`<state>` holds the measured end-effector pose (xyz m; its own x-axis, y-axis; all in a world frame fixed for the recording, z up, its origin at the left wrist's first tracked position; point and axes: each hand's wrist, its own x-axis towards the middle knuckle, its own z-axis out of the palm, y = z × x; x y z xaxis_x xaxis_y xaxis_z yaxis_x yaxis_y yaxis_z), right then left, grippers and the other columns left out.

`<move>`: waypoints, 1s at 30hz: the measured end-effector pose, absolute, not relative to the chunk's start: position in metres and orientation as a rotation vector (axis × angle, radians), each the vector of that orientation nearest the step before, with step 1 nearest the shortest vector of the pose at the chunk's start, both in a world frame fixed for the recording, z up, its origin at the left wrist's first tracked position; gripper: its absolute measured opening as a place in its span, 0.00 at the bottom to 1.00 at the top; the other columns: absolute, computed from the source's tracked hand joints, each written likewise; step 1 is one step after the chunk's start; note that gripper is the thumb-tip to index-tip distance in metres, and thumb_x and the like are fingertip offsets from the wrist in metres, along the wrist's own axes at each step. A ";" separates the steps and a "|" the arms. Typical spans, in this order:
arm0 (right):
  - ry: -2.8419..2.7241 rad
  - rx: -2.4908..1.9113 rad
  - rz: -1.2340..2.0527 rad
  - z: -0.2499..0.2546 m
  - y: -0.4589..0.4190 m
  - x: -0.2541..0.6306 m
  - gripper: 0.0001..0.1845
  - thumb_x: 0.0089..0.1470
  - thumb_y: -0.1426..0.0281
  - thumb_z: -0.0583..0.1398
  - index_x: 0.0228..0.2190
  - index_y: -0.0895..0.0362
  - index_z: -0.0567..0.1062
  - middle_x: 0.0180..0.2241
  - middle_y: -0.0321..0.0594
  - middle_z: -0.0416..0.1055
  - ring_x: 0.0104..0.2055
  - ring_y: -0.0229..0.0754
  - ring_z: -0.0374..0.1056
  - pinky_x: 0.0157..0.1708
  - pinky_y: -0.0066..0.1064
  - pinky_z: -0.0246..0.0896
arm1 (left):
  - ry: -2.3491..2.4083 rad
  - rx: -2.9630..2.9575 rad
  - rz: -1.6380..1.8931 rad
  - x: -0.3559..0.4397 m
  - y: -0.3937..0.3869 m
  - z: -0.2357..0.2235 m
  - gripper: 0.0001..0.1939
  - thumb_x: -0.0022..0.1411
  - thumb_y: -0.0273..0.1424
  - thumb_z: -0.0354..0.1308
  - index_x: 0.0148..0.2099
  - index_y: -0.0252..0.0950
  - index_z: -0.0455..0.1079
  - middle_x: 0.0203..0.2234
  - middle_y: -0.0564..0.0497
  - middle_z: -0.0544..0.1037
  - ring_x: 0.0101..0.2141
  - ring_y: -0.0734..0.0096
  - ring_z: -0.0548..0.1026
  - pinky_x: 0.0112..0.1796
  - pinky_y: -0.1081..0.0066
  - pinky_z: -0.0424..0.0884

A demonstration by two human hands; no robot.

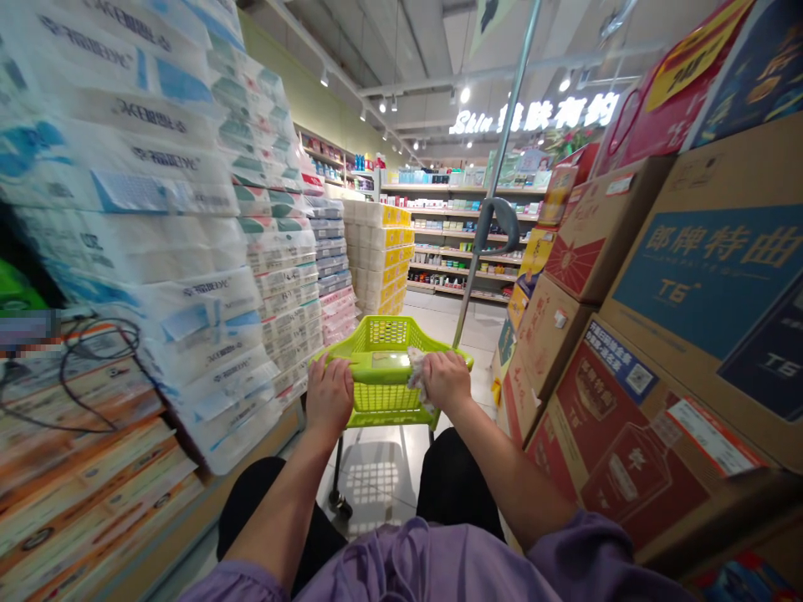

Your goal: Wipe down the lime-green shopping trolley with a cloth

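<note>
In the head view a lime-green shopping cart (386, 401) stands in front of me, its handlebar (376, 372) running across at hand height. My left hand (329, 391) is wrapped round the bar's left end. Toward its right end, my right hand (447, 380) is closed over the bar as well. A crumpled whitish cloth (416, 372) sticks out beside the right thumb, pressed between that hand and the bar. Through the basket's perforated wall no goods can be made out.
Tall stacks of wrapped paper rolls (169, 201) line the left side. Cardboard cartons (708, 251) are piled close on the right. A slanting metal pole (502, 142) with a grey handle (495, 226) rises beyond the cart. Stocked shelves (457, 242) stand across the far end of the tiled aisle.
</note>
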<state>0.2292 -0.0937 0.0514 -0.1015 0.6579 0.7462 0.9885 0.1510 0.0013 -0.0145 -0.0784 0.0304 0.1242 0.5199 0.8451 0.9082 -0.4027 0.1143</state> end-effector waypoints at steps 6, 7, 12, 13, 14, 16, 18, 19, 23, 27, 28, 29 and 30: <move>-1.829 -1.537 -0.736 0.050 -0.092 0.223 0.16 0.62 0.66 0.50 0.33 0.57 0.76 0.31 0.43 0.73 0.37 0.46 0.64 0.42 0.38 0.49 | -1.457 -1.951 -1.181 -0.014 -0.078 0.032 0.19 0.67 0.32 0.41 0.48 0.33 0.71 0.46 0.41 0.76 0.57 0.52 0.64 0.59 0.48 0.53; -1.816 -1.499 -0.760 0.047 -0.093 0.223 0.15 0.62 0.66 0.50 0.37 0.57 0.75 0.33 0.43 0.74 0.39 0.47 0.64 0.43 0.38 0.48 | -1.463 -1.941 -1.186 -0.011 -0.079 0.034 0.19 0.67 0.32 0.42 0.49 0.32 0.71 0.48 0.40 0.75 0.58 0.51 0.62 0.59 0.47 0.53; -1.846 -1.613 -0.690 0.057 -0.088 0.221 0.18 0.62 0.65 0.50 0.29 0.57 0.76 0.28 0.42 0.74 0.34 0.45 0.65 0.39 0.36 0.49 | -1.274 -2.132 -1.126 0.021 -0.090 0.052 0.20 0.66 0.32 0.44 0.58 0.36 0.64 0.59 0.42 0.65 0.61 0.54 0.58 0.59 0.48 0.52; -1.868 -1.656 -0.656 0.062 -0.085 0.221 0.18 0.61 0.66 0.50 0.27 0.56 0.76 0.27 0.42 0.74 0.33 0.44 0.66 0.37 0.35 0.50 | -1.225 -2.223 -1.074 0.029 -0.091 0.055 0.20 0.67 0.32 0.44 0.58 0.38 0.64 0.58 0.44 0.68 0.60 0.55 0.61 0.59 0.49 0.54; -1.893 -1.681 -0.630 0.066 -0.082 0.222 0.19 0.62 0.66 0.50 0.26 0.56 0.76 0.26 0.42 0.74 0.32 0.43 0.66 0.36 0.34 0.50 | -1.209 -2.281 -1.037 0.036 -0.092 0.058 0.19 0.67 0.33 0.45 0.58 0.41 0.65 0.56 0.46 0.70 0.58 0.56 0.64 0.58 0.49 0.55; -1.933 -1.673 -0.617 0.068 -0.081 0.225 0.19 0.62 0.66 0.50 0.26 0.56 0.76 0.27 0.41 0.74 0.32 0.42 0.66 0.36 0.34 0.50 | -1.212 -2.333 -0.993 0.046 -0.093 0.060 0.18 0.67 0.35 0.45 0.56 0.44 0.66 0.53 0.48 0.73 0.56 0.56 0.67 0.57 0.48 0.56; -1.938 -1.598 -0.660 0.061 -0.085 0.231 0.18 0.62 0.66 0.50 0.29 0.56 0.76 0.29 0.41 0.75 0.35 0.43 0.66 0.40 0.34 0.50 | -1.234 -2.326 -0.999 0.049 -0.092 0.059 0.17 0.67 0.35 0.46 0.55 0.45 0.67 0.53 0.49 0.73 0.56 0.56 0.67 0.56 0.48 0.57; -1.925 -1.549 -0.693 0.057 -0.088 0.234 0.17 0.62 0.66 0.50 0.32 0.56 0.76 0.32 0.42 0.75 0.38 0.44 0.66 0.42 0.35 0.50 | -1.239 -2.320 -1.010 0.049 -0.092 0.058 0.17 0.67 0.34 0.46 0.55 0.45 0.67 0.54 0.49 0.73 0.56 0.56 0.67 0.56 0.49 0.58; -1.881 -1.525 -0.709 0.051 -0.091 0.252 0.15 0.63 0.67 0.50 0.35 0.56 0.76 0.35 0.42 0.75 0.41 0.44 0.66 0.45 0.34 0.50 | -1.248 -2.302 -1.061 0.044 -0.091 0.054 0.17 0.67 0.34 0.45 0.55 0.45 0.68 0.53 0.50 0.74 0.56 0.59 0.67 0.55 0.52 0.58; -2.068 -1.671 -0.501 0.070 -0.083 0.272 0.21 0.64 0.66 0.49 0.23 0.54 0.75 0.25 0.38 0.74 0.31 0.40 0.65 0.36 0.30 0.51 | -1.239 -2.298 -1.092 0.040 -0.092 0.054 0.17 0.67 0.35 0.45 0.54 0.45 0.69 0.52 0.50 0.74 0.56 0.60 0.67 0.55 0.53 0.58; -2.116 -1.644 -0.472 0.073 -0.082 0.275 0.22 0.64 0.66 0.49 0.23 0.54 0.74 0.25 0.37 0.73 0.31 0.39 0.65 0.36 0.30 0.51 | -1.237 -2.293 -1.102 0.039 -0.092 0.053 0.17 0.68 0.35 0.45 0.54 0.44 0.69 0.52 0.51 0.74 0.55 0.60 0.67 0.55 0.53 0.58; -2.140 -1.602 -0.464 0.074 -0.083 0.277 0.21 0.64 0.67 0.49 0.23 0.54 0.74 0.25 0.37 0.73 0.32 0.39 0.65 0.37 0.29 0.51 | -1.233 -2.287 -1.111 0.038 -0.092 0.053 0.17 0.67 0.34 0.45 0.53 0.44 0.70 0.52 0.51 0.75 0.55 0.60 0.68 0.55 0.54 0.58; -2.133 -1.557 -0.474 0.073 -0.085 0.278 0.21 0.64 0.67 0.48 0.24 0.55 0.74 0.26 0.37 0.73 0.33 0.39 0.65 0.39 0.29 0.51 | -1.226 -2.280 -1.120 0.036 -0.091 0.053 0.17 0.67 0.34 0.45 0.53 0.44 0.70 0.52 0.51 0.75 0.55 0.61 0.68 0.55 0.54 0.58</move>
<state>0.2785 -0.0854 0.0729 -0.2580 0.7966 0.5466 0.9533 0.3020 0.0097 0.0361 -0.0913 0.0530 0.3246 0.5598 0.7624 0.8099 -0.5808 0.0816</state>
